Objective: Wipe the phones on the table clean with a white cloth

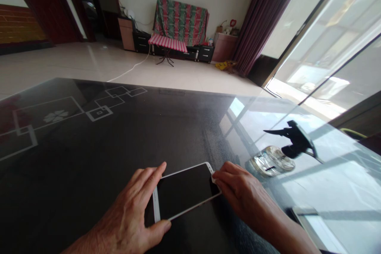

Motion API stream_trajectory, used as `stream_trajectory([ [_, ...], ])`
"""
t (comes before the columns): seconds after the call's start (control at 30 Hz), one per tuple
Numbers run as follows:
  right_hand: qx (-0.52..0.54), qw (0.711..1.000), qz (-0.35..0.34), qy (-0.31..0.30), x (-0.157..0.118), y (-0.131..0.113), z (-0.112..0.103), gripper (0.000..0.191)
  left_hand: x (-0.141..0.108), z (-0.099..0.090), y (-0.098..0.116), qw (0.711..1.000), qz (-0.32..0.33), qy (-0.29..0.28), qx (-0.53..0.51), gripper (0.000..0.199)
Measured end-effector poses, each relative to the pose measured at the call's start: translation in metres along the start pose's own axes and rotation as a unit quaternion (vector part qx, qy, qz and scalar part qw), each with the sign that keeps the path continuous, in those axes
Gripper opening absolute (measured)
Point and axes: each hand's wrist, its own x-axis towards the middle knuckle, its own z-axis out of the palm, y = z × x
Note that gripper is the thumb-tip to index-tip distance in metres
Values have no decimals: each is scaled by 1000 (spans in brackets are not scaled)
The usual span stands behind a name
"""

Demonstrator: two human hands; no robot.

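Observation:
A white-framed smartphone (pixel 186 190) with a dark screen is at the front of the dark glossy table (pixel 166 127), slightly tilted in my view. My left hand (pixel 137 198) grips its left end, fingers along the far edge and thumb at the near edge. At the phone's right end, my right hand (pixel 238 186) has its fingers pinched together around a small white piece of material (pixel 213 178), pressed against the screen's corner. What that piece is I cannot make out fully. Beyond my right hand is a clear spray bottle (pixel 272 161) with a black trigger head (pixel 297 139).
A flat, pale-edged object (pixel 315 226) lies by my right forearm. Window light reflects off the table's right side. Across the tiled floor (pixel 89 61) are a small pink-striped folding table (pixel 168 42), a cloth-draped object (pixel 181 20) on a low cabinet, and a purple curtain (pixel 264 16).

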Motion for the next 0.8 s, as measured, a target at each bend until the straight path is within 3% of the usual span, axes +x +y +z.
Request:
stream_trajectory([
  [0.37,-4,997,7,-76,-12,11,-13,27,0,0,-1,1000,-4,-20,-6,96],
  [0.63,23,1000,11,1,-12,7,-9,26,0,-2,1,1000,-4,-25,-11,93],
  [0.8,47,999,10,-19,-10,5,-4,25,0,1,-1,1000,-2,-23,-8,94],
])
